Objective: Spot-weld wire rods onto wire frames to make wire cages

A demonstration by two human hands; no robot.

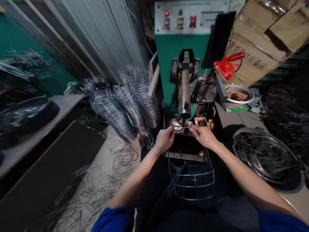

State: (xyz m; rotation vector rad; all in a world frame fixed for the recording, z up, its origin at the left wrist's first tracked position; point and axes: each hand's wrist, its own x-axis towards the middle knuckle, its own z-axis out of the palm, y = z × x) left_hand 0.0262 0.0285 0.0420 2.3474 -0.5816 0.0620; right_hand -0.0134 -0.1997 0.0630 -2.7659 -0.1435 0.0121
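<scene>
My left hand (165, 139) is closed near the left end of a thin wire (185, 127), beside a small round dish (172, 121) with pale pieces in it. On the other side, my right hand (204, 137) pinches the wire's right end. The wire lies under the tip of a metal arm (185, 93) of the green machine (166, 64). A wire basket frame (195, 186) hangs below my hands, over my lap. Whether my left fingers also hold the basket's wire is too small to tell.
Stacks of wire rings (111, 112) stand left of the machine. Loose wires (120, 161) cover the floor. At right are a round tub of wires (265, 154), a white bowl (249, 95), a red bag (227, 68) and a cardboard box (251, 61).
</scene>
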